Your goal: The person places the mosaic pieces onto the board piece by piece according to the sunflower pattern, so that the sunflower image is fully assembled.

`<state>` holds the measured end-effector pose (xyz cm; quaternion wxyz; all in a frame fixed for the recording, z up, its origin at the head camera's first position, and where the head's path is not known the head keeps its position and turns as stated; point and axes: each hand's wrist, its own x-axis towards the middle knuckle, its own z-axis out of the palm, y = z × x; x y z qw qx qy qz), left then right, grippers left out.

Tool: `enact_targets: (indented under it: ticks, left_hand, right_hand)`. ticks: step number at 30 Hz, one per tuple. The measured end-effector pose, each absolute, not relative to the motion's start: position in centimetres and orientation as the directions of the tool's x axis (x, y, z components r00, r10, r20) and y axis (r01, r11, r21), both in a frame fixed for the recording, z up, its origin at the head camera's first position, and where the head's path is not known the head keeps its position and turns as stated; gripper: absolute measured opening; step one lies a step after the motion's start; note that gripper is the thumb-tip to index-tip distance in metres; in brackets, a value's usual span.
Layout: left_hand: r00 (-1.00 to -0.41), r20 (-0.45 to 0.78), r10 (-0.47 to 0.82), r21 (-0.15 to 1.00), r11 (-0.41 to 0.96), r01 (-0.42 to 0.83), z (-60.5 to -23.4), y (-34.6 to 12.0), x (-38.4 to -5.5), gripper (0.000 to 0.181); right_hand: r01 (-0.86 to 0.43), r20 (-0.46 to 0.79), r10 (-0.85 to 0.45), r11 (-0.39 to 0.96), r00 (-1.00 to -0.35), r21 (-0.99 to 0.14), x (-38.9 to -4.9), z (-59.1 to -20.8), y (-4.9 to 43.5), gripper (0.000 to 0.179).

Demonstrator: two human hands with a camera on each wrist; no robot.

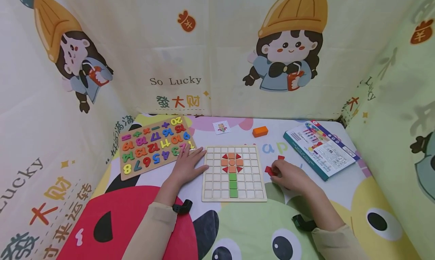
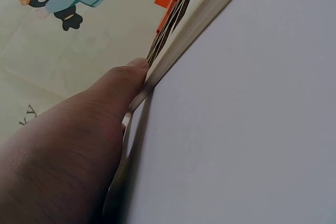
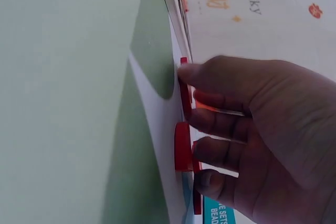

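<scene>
A square wooden grid board (image 1: 209, 180) lies in the middle of the table. On it, orange pieces (image 1: 232, 155) and small red triangles (image 1: 238, 156) form a flower above a stem of green squares (image 1: 233, 184). My left hand (image 1: 185, 165) rests flat with fingers spread, its thumb (image 2: 123, 82) at the board's left edge. To the right of the board, my right hand (image 1: 289, 175) has its fingers curled down at several red pieces (image 1: 269, 171). In the right wrist view, thumb and fingertips pinch one thin red piece (image 3: 184, 90); another red piece (image 3: 182, 148) lies beside it.
A number puzzle board (image 1: 124, 169) lies at the left, close to my left fingers. A small pattern card (image 1: 222, 127) and an orange block (image 1: 260, 131) lie behind the grid board. At the back right is a flat box (image 1: 321, 148). Printed cloth walls (image 1: 217, 63) surround the table.
</scene>
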<state>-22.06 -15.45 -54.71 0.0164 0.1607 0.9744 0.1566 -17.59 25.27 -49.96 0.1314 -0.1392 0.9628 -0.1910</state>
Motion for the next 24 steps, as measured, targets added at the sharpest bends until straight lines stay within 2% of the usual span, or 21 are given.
enact_targets:
  ticks: [8, 16, 24]
  left_hand:
    - [-0.947, 0.022, 0.321, 0.305, 0.9, 0.312, -54.8, -15.5, -22.1, 0.074]
    - [-0.95, 0.004, 0.312, 0.314, 0.902, 0.297, -54.7, -15.5, -22.1, 0.074]
    - [-0.949, 0.007, 0.314, 0.315, 0.9, 0.3, -54.7, -15.5, -22.0, 0.074]
  right_hand:
    - [-0.205, -0.203, -0.339, 0.848, -0.919, -0.489, -17.9, -50.4, 25.9, 0.03]
    - [-0.276, -0.143, -0.412, 0.793, -0.9, -0.543, -17.9, -50.3, 26.0, 0.02]
    - [-0.251, -0.193, -0.397, 0.818, -0.897, -0.518, -17.7, -50.5, 26.6, 0.029]
